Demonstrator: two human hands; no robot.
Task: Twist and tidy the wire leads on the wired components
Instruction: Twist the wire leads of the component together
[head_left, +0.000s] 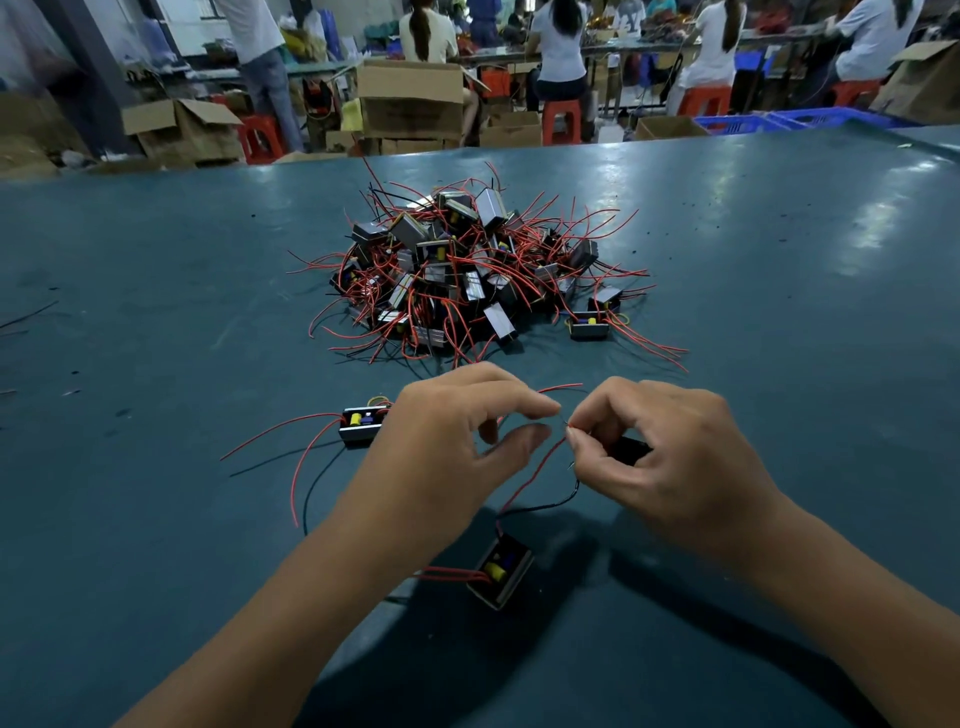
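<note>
A small boxed component (500, 570) with a yellow part inside hangs above the dark green table (156, 312) between my forearms. A red lead (535, 470) and a black lead (550, 504) rise from it to my hands. My right hand (660, 462) pinches the tips of these leads between thumb and forefinger. My left hand (457, 441) is close beside it, its forefinger and thumb curved and apart, and I cannot tell whether they touch a wire. Another red lead (561, 387) sticks out behind the fingers.
A pile of the same components (467, 275) with tangled red wires lies mid-table. One component (362, 422) lies left of my left hand, another (589, 325) at the pile's right edge. Beyond the far edge are cardboard boxes (410, 98), red stools and seated people.
</note>
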